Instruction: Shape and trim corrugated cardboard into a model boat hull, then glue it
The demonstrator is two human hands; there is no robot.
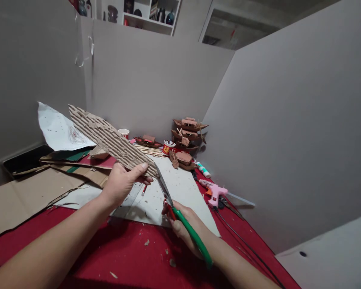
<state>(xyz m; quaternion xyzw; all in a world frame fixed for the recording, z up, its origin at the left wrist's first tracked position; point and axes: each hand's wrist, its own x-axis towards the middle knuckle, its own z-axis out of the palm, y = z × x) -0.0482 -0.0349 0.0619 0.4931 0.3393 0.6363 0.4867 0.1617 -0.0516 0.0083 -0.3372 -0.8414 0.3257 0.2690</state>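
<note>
My left hand [122, 182] grips the near end of a long strip of corrugated cardboard [105, 138], holding it up at a slant above the table. My right hand [183, 226] is wrapped round green-handled scissors [180, 216]. Their blades point up and away, and the tips meet the cardboard's lower edge just right of my left thumb. Under both hands lies a grey-white board [183, 190] on the red tabletop [138, 257].
Flat cardboard sheets [27, 196] and a white paper [55, 128] pile up at the left. A pink glue gun [215, 194] with its black cord lies at the right. Stacked cardboard model boats [188, 132], two cups and a glue tube stand at the back. Grey partition walls enclose the table.
</note>
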